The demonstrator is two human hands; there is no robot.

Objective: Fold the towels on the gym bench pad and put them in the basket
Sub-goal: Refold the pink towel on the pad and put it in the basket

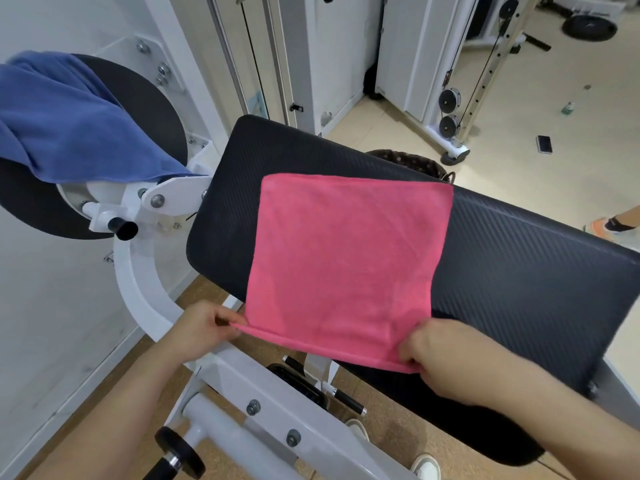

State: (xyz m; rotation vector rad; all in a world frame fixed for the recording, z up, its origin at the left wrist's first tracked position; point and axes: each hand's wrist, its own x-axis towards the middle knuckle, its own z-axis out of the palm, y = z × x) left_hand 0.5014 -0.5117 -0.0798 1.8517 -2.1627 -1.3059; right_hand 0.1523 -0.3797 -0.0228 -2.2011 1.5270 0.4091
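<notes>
Far to your left, the blue towel [69,116] hangs bunched over the machine's round black roller pad [145,109], parked off the work surface; it looks unfolded, so I judge it is waiting its turn.

Your left hand [204,329] pinches the near-left corner of the pink towel [346,265] between thumb and curled fingers, just off the near edge of the pad. Gripping at the very corner lets you keep that hem taut.

The pink towel lies spread flat across the middle of the black gym bench pad [519,271]. Its far edge sits square on the pad and its near edge is lifted slightly between your hands. It lies flat like this so that a fold can land edge on edge; the likely next move is to carry the near hem up and over to the far one.

Beyond the pad's far edge, the dark patterned basket [412,161] shows only its rim. It is close behind the towel, a short reach once the folding is done.

Your right hand [446,355] holds the near-right corner, fingers curled round the hem, matching the left so the edge stays straight.
</notes>
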